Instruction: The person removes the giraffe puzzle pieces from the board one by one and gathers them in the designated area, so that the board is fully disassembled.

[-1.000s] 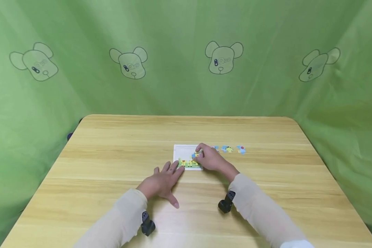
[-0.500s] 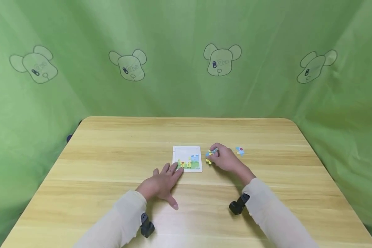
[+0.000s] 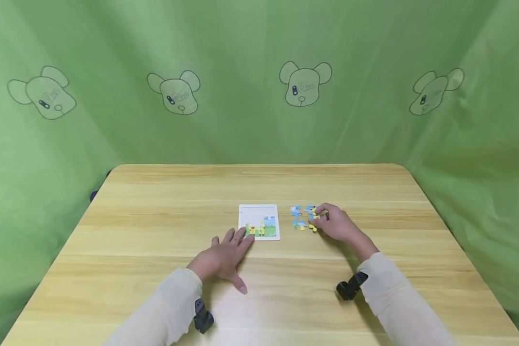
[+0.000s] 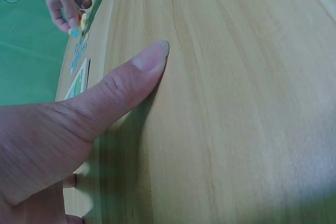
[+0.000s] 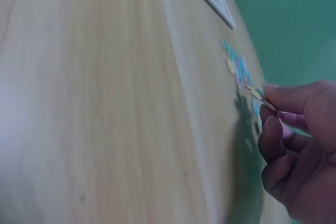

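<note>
My right hand (image 3: 338, 225) pinches a yellow-and-blue jigsaw piece (image 5: 258, 94) between thumb and fingers, low over the table right of the puzzle tray. Loose blue and yellow jigsaw pieces (image 3: 296, 210) lie just left of that hand. The white-rimmed puzzle tray (image 3: 258, 206) has joined pieces (image 3: 269, 230) along its lower part, showing yellow animal shapes on green with some blue; its upper part shows bare white. Spread fingers of my left hand (image 3: 223, 258) rest at the tray's lower left corner, covering it. In the left wrist view, the thumb (image 4: 123, 85) stretches out over the wood.
A wood-grain table (image 3: 155, 192) with rounded far corners carries everything. Behind and beside it hangs a green curtain (image 3: 242, 134) printed with bear heads. Dark cameras (image 3: 350, 287) are strapped to both wrists.
The right hand has moved from over the tray to the right, carrying the pinched piece past the loose pieces. A green-and-blue piece it covered now shows at the tray's right. The left hand stays put.
</note>
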Action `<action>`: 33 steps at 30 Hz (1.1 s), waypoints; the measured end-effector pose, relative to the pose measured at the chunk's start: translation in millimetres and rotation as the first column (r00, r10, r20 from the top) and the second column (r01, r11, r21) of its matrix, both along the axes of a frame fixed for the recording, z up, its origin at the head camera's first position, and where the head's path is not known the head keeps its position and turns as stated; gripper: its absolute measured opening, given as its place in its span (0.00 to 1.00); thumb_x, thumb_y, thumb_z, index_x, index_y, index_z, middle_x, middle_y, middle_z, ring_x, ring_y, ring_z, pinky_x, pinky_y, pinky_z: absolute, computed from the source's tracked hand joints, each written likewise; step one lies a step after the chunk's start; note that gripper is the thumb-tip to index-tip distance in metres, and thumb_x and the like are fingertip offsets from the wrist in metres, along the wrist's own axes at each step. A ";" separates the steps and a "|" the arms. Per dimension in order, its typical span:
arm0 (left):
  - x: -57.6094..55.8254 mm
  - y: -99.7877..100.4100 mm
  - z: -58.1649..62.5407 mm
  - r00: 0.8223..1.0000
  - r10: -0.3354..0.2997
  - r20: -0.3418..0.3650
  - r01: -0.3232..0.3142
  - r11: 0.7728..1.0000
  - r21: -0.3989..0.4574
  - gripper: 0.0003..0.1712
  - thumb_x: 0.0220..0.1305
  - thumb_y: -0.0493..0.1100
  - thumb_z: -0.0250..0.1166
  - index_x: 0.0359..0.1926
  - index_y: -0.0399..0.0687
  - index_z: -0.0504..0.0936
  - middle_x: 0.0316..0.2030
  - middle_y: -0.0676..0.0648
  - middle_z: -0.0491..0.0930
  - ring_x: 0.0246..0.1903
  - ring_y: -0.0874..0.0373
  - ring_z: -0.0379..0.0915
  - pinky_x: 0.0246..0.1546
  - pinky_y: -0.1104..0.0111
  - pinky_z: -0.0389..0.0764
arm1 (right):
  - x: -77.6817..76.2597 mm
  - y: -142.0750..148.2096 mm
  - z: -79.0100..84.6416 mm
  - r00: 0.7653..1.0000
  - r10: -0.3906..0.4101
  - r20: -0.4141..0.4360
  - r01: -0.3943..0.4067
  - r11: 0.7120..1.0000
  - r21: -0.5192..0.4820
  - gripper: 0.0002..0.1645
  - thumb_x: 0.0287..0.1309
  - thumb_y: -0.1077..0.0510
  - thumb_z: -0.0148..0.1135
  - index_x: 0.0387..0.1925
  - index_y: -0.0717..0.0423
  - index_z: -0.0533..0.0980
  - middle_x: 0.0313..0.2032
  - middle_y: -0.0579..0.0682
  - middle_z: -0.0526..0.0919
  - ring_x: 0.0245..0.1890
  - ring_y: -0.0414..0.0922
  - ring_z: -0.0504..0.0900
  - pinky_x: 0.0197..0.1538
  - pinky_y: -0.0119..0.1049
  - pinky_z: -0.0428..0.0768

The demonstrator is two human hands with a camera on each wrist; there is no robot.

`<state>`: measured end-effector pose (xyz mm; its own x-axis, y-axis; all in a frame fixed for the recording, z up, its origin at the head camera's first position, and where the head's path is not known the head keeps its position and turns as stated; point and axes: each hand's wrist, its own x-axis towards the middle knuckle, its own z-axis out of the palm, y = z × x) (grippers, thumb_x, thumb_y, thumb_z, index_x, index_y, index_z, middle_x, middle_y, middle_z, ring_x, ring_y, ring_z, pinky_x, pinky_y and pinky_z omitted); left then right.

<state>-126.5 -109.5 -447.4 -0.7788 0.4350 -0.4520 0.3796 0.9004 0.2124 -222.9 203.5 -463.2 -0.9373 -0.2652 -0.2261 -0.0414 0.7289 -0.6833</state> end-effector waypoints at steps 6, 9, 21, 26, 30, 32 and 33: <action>0.1 -1.2 0.5 1.000 0.005 0.003 -0.005 1.000 0.000 0.77 0.27 0.75 0.69 0.75 0.56 0.38 0.74 0.43 0.32 0.72 0.40 0.32 0.65 0.38 0.47 | -1.2 2.7 -4.4 1.000 0.002 -0.026 -0.001 0.998 0.055 0.21 0.60 0.52 0.60 0.48 0.64 0.71 0.30 0.53 0.78 0.29 0.45 0.75 0.34 0.36 0.74; -0.1 -1.7 0.9 1.000 0.001 0.000 -0.001 1.000 0.000 0.77 0.27 0.75 0.69 0.75 0.55 0.38 0.74 0.43 0.32 0.72 0.40 0.32 0.65 0.38 0.47 | -2.9 2.3 -5.1 0.999 -0.009 -0.044 0.013 0.995 0.095 0.21 0.60 0.52 0.60 0.47 0.64 0.72 0.32 0.53 0.78 0.31 0.46 0.75 0.36 0.38 0.74; 1.3 -1.0 2.5 1.000 0.004 0.001 -0.004 1.000 0.008 0.77 0.27 0.74 0.70 0.75 0.55 0.39 0.74 0.43 0.33 0.72 0.40 0.33 0.65 0.38 0.47 | -1.7 1.4 0.1 0.999 -0.037 -0.039 0.043 0.984 0.176 0.24 0.59 0.49 0.61 0.47 0.63 0.72 0.30 0.53 0.75 0.28 0.46 0.71 0.33 0.37 0.71; 1.6 -1.5 0.3 1.000 0.005 0.000 -0.005 1.000 0.011 0.77 0.26 0.74 0.71 0.75 0.56 0.39 0.74 0.43 0.33 0.72 0.40 0.33 0.65 0.38 0.47 | 0.8 1.1 -1.2 0.999 -0.046 -0.023 0.049 0.982 0.180 0.25 0.58 0.48 0.62 0.48 0.63 0.72 0.32 0.54 0.76 0.30 0.47 0.72 0.35 0.38 0.71; 1.5 -1.2 0.0 1.000 0.003 -0.005 -0.002 1.000 0.009 0.77 0.27 0.74 0.70 0.75 0.56 0.39 0.74 0.43 0.33 0.72 0.40 0.33 0.65 0.38 0.47 | 1.2 1.8 -2.6 0.998 -0.041 -0.037 0.047 0.983 0.177 0.22 0.58 0.49 0.62 0.44 0.63 0.72 0.37 0.56 0.78 0.34 0.49 0.74 0.40 0.42 0.74; 1.6 -0.9 0.5 1.000 0.003 -0.005 -0.003 1.000 0.005 0.77 0.27 0.74 0.70 0.75 0.56 0.39 0.74 0.43 0.33 0.72 0.40 0.33 0.65 0.38 0.47 | 1.5 1.9 -1.9 0.998 -0.030 -0.048 0.038 0.983 0.180 0.20 0.58 0.50 0.62 0.42 0.63 0.73 0.37 0.56 0.78 0.36 0.49 0.74 0.41 0.44 0.75; 1.8 -0.9 0.7 1.000 0.004 -0.007 -0.004 1.000 0.004 0.77 0.27 0.74 0.70 0.75 0.56 0.39 0.74 0.43 0.33 0.72 0.40 0.33 0.65 0.38 0.48 | 1.6 1.9 -1.4 0.998 -0.026 -0.054 0.035 0.983 0.182 0.19 0.58 0.50 0.62 0.41 0.62 0.73 0.37 0.56 0.78 0.36 0.49 0.75 0.42 0.44 0.75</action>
<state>-124.7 -110.4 -446.7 -0.7836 0.4337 -0.4449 0.3775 0.9011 0.2135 -221.2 205.3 -464.6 -0.9558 -0.1953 -0.2196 -0.0489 0.8427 -0.5362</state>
